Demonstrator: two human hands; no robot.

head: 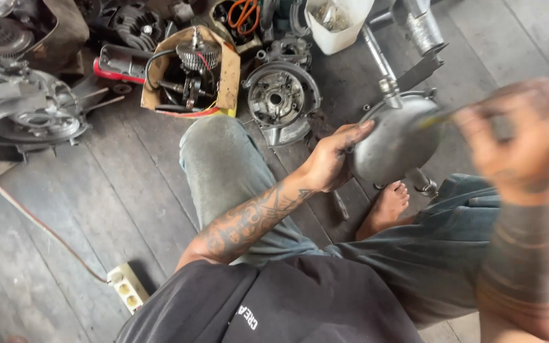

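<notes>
Clearly, left hand [329,162] fingers clasp the round metal cover's [394,141] rim; right hand [519,136] blurred.

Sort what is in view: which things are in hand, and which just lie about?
In hand:
- rounded grey metal engine cover, steadied by the left hand
- right hand, blurred, raised beside it

Lying about:
- cardboard box of engine parts
- round grey stator plate
- white plastic tub
- cream power strip

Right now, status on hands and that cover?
Left hand gripping round metal cover. Right hand blurred, raised beside it. Bare foot just below.
</notes>
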